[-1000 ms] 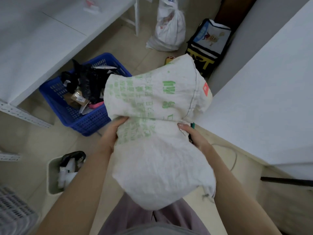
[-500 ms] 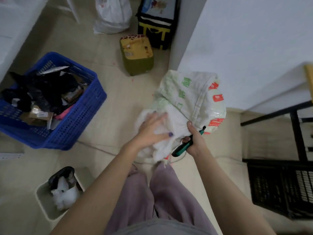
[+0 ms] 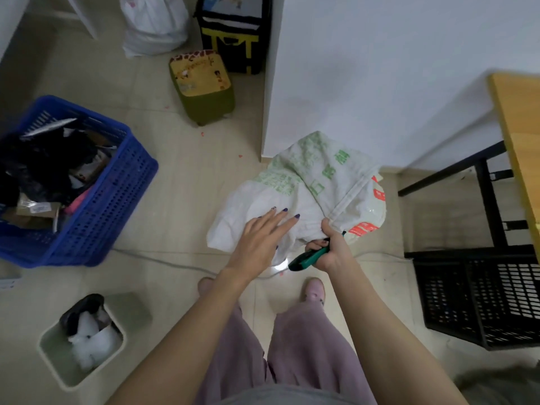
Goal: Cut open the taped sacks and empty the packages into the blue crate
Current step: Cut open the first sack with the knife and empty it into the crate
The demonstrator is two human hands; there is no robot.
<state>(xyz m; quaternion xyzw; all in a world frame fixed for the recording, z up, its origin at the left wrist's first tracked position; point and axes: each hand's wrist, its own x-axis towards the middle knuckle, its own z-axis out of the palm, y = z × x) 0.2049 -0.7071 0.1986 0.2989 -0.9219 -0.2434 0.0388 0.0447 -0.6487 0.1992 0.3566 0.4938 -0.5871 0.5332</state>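
A crumpled white woven sack (image 3: 309, 185) with green print and red labels hangs low over the floor beside the white wall. My left hand (image 3: 263, 232) lies flat on its near side with fingers straight. My right hand (image 3: 327, 247) grips a green-handled cutter (image 3: 306, 257) and pinches a fold of the sack at the same time. The blue crate (image 3: 117, 200) stands on the floor at the left, holding several packages in dark and brown wrapping.
A small pale bin (image 3: 58, 355) with white waste sits at the lower left. An olive stool (image 3: 204, 86), a black-and-yellow bag (image 3: 233, 33) and a white plastic bag (image 3: 152, 21) stand farther back. A black crate (image 3: 479, 299) sits under a yellow-topped table (image 3: 520, 135) at the right. A cable (image 3: 163, 260) runs across the floor.
The sack has dropped from chest height in front of the blue crate to low by the wall on the right. My left hand has flattened on it, and the cutter has come into sight.
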